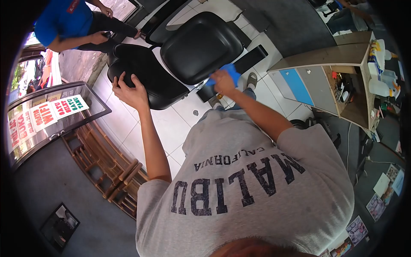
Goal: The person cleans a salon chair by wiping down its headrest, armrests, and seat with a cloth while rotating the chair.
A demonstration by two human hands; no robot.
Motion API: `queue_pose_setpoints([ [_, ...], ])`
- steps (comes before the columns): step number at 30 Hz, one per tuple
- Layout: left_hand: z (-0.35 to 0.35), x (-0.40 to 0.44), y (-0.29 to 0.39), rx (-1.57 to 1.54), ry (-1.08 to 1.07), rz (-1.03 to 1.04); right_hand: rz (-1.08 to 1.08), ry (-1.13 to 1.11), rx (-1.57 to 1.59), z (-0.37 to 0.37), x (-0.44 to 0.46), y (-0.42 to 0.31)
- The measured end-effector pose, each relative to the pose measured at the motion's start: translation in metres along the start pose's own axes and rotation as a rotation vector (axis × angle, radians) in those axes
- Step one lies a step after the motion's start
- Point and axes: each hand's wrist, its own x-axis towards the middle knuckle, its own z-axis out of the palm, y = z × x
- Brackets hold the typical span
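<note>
A black padded barber chair [197, 47] stands before me, with its seat and backrest in view. My left hand [132, 93] lies on the outer edge of the black backrest [145, 70], fingers spread over the padding. In my right hand [223, 83] is a bunched blue cloth [231, 73], beside the seat's near edge and the chair's black armrest [251, 59]. The cloth hides part of the armrest end, and I cannot tell whether it touches the chair.
A person in a blue shirt [64, 21] stands by the doorway at upper left. A glass door [92, 99] with paper signs and a bamboo bench [102, 158] are at left. To the right stands a cabinet [314, 81] with bottles on it. White floor tiles [171, 124] lie below.
</note>
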Motion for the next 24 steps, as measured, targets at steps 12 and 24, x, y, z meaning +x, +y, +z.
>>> queue_pose_setpoints([
  [12, -0.004, -0.002, 0.006, 0.001, -0.034, -0.027, 0.699, -0.294, 1.11, -0.055, -0.004, 0.014],
  [24, -0.006, -0.001, 0.009, -0.027, 0.054, -0.203, 0.425, -0.196, -0.22, -0.163, 0.114, 0.191],
])
